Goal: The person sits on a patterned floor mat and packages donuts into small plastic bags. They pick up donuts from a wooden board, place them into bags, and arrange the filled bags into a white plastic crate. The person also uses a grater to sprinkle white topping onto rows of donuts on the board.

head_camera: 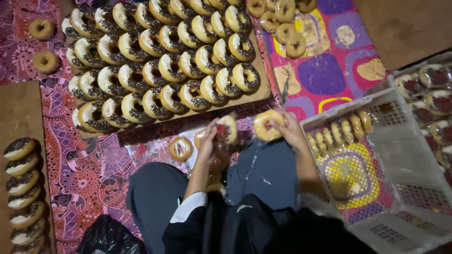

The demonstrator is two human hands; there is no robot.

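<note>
My left hand [208, 141] holds a glazed donut [228, 129] with a red patch on it, just above my lap. My right hand [288, 130] grips a second pale donut [265, 125] a little to the right, at the same height. Both hands hover in front of a wooden board [262, 91] packed with rows of sprinkle-topped donuts [160, 61]. Another plain donut [180, 148] lies on the patterned cloth just left of my left hand.
A white plastic crate [400, 141] at my right holds a row of donuts [339, 131] along its far side. More topped donuts [21, 188] line a board at the left. Plain donuts [282, 19] lie on the colourful mat beyond. A black bag [108, 237] sits near my knee.
</note>
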